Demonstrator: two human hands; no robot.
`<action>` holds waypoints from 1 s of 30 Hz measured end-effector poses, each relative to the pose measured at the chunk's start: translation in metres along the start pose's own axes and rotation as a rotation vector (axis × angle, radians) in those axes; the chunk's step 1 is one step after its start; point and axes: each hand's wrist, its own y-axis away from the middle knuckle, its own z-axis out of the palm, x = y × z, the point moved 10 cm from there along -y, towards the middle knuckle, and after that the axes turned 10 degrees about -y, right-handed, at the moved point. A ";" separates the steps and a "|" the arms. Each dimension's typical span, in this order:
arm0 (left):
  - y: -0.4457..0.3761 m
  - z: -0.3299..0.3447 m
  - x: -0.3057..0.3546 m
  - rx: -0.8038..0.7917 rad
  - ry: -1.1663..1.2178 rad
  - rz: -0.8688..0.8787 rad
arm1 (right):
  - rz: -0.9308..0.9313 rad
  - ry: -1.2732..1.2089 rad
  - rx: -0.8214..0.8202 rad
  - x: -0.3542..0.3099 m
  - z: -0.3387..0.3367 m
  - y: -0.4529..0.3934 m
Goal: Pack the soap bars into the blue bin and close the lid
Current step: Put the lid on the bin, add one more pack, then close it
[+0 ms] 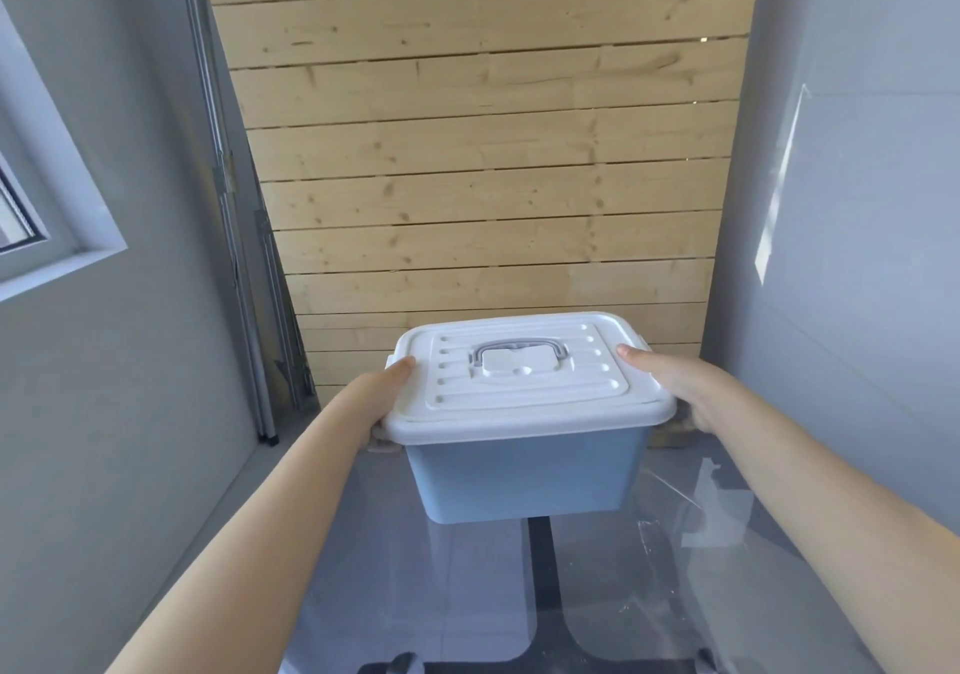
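Observation:
The blue bin (524, 476) sits at the far end of a glass table top, with its white lid (524, 387) lying on top and a grey handle (514, 353) folded flat in the lid's middle. My left hand (382, 392) grips the bin's left side, thumb on the lid's edge and fingers curled under near a side latch. My right hand (670, 387) grips the right side the same way, thumb on the lid. No soap bars are visible; the bin's inside is hidden by the lid.
The glass table (649, 595) reflects light, with a dark frame under it. A wooden slat wall (478, 153) stands just behind the bin. Grey walls close in on both sides, and metal poles (249, 283) lean at the left.

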 end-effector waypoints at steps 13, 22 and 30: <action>0.026 -0.038 0.035 0.539 -0.377 0.212 | -0.365 0.318 0.380 -0.042 -0.023 0.030; 0.028 -0.033 0.057 0.604 -0.592 0.298 | -0.426 0.513 0.441 -0.055 -0.015 0.037; 0.013 -0.036 0.066 0.551 -0.568 0.315 | -0.432 0.487 0.306 -0.050 -0.007 0.033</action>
